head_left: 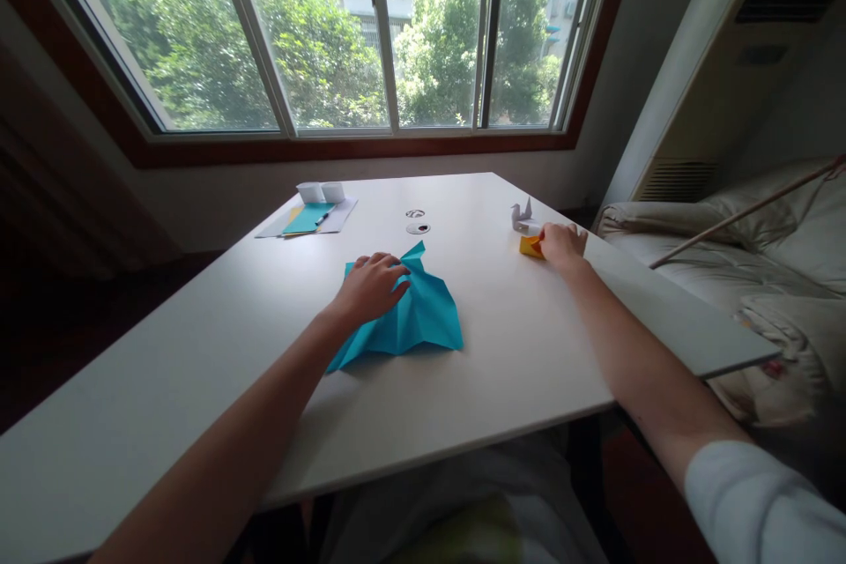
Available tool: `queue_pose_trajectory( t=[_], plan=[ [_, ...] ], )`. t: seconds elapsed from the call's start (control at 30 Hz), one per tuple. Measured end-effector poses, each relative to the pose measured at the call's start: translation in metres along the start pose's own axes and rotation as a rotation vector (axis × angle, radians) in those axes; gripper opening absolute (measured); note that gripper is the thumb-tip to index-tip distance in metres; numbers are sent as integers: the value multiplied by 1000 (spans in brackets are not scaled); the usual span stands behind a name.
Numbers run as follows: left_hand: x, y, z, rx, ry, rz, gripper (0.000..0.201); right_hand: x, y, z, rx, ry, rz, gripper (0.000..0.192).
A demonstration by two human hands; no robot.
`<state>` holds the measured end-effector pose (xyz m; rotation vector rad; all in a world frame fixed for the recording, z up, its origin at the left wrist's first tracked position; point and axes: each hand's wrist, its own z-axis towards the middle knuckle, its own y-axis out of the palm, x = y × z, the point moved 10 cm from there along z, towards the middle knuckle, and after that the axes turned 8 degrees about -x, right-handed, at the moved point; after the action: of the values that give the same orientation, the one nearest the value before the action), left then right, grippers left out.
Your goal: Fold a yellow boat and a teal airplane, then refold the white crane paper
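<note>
A creased sheet of blue paper lies in the middle of the white table, its folds raised in ridges. My left hand rests on the sheet's upper left part, palm down with fingers spread. Over on the right, my right hand has its fingers closed on a small folded piece of yellow paper, which sits on the tabletop. Just behind that piece stands a white folded paper bird, apart from my fingers.
Two white paper boxes, blue paper sheets and a pen are at the table's far left. Two small round items lie at the far middle. A light sofa stands right of the table.
</note>
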<state>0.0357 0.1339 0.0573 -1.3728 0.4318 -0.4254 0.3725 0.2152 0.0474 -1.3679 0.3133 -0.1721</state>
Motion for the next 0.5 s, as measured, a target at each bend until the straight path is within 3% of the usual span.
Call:
queue_pose_trajectory(
  t=[0.17, 0.23, 0.33, 0.43, 0.5],
  plan=[
    [1, -19, -2, 97, -80, -76, 35, -36, -33, -20, 131, -158, 55, 20],
    [0, -25, -3, 142, -114, -197, 34, -67, -54, -41, 218, -352, 159, 23],
    [6, -29, -4, 194, -77, -492, 34, -119, -71, -82, 224, -694, 305, 24],
    [19, -28, -3, 198, 17, -795, 66, -161, -73, -126, 184, -954, 353, 24],
    [25, -27, -2, 214, 69, -937, 77, -178, -75, -150, 219, -1083, 370, 23]
  ],
)
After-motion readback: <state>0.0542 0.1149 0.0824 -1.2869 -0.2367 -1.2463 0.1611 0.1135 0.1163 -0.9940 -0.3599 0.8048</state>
